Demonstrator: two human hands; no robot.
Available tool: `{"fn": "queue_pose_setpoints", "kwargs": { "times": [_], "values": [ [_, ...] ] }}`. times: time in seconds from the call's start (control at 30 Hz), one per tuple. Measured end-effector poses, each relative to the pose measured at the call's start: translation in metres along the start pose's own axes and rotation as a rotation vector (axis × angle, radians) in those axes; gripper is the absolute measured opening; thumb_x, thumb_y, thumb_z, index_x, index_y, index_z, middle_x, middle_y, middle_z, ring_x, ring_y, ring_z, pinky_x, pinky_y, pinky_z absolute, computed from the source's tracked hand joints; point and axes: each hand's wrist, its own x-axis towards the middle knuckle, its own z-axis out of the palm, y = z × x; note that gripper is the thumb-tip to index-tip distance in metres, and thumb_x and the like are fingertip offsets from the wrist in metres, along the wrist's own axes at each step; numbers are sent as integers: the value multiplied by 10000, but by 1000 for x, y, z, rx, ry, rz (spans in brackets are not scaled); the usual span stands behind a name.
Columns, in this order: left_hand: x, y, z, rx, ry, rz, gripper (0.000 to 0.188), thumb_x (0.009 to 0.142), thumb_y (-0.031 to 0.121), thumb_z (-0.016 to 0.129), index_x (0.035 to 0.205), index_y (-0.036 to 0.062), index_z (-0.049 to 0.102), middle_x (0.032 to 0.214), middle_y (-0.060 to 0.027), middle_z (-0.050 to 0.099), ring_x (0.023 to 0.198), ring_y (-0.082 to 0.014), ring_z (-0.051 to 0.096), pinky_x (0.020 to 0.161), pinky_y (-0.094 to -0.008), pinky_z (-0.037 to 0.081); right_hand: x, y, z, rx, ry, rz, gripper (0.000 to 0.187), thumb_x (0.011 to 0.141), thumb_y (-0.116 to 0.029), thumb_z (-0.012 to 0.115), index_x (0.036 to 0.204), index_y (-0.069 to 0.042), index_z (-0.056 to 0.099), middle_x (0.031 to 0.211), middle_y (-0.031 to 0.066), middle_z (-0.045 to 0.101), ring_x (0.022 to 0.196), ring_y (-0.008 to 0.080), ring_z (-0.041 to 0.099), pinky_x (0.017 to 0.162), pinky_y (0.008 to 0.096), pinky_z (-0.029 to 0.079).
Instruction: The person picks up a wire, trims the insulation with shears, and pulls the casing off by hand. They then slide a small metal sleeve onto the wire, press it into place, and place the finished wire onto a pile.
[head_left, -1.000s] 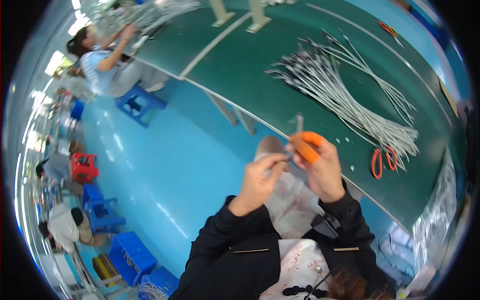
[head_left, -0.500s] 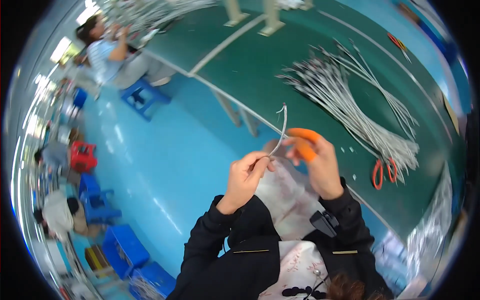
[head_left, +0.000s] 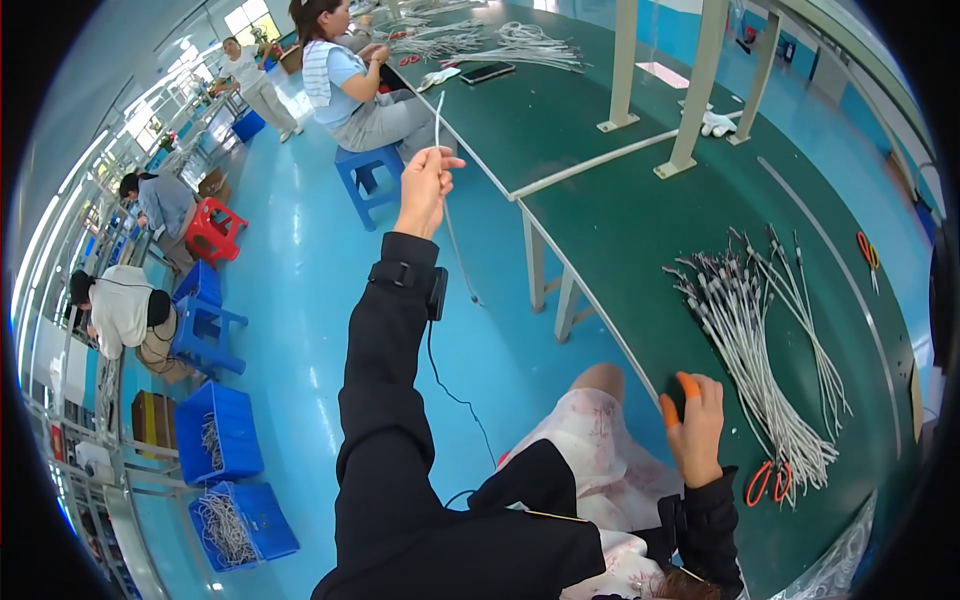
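Note:
My left hand is stretched far forward over the aisle, its fingers pinched round a thin white cable. One end of the cable stands up above the fist; the rest hangs down toward the floor. At the near table edge, my right hand holds nothing, its fingers apart, with orange covers on two of them. To its right, a bundle of white cables lies fanned out on the green table. Red-handled scissors lie by the near end of the bundle.
A few separate cables lie right of the bundle, and a second pair of scissors farther right. Metal posts stand on the table. A seated person works ahead. Blue bins and stools stand at left.
My left hand has moved forward and up, away from my lap, carrying the cable. My right hand has come away from the cable to the table edge. The view has shifted.

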Motion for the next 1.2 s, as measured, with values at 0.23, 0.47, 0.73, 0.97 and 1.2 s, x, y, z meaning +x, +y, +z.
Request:
{"fn": "queue_pose_setpoints", "kwargs": {
  "times": [0.23,0.47,0.73,0.97,1.2],
  "values": [
    [86,-22,-39,3,89,77,202,977,191,467,981,21,575,815,-74,631,541,-42,406,478,-190,322,11,-7,7,-180,-153,-127,619,633,-73,753,1184,37,494,1264,197,450,1148,391,443,949,477,363],
    [128,-32,-57,61,158,101,175,950,175,504,931,36,609,754,-51,642,528,-29,417,473,-180,316,9,1,13,-216,-237,-150,671,623,-50,727,1223,80,457,1324,208,411,1228,412,398,1032,507,316],
    [160,-50,-72,132,264,123,158,908,144,538,913,24,641,736,-43,655,539,-36,403,483,-204,315,11,-6,7,-246,-306,-114,651,649,-22,691,1237,95,437,1327,229,403,1244,425,386,1043,540,304],
    [179,-56,-86,183,328,73,144,874,126,568,891,14,658,752,-46,668,553,-50,415,498,-217,327,18,-4,10,-250,-318,-121,618,671,-25,673,1227,102,435,1326,242,399,1241,433,391,1039,556,305],
    [192,-79,-76,172,378,21,132,838,114,602,870,12,679,740,-40,680,539,-54,436,491,-229,341,16,-6,10,-283,-355,-103,608,677,-29,673,1221,103,436,1326,245,398,1238,440,390,1032,568,309]
  ]
}}
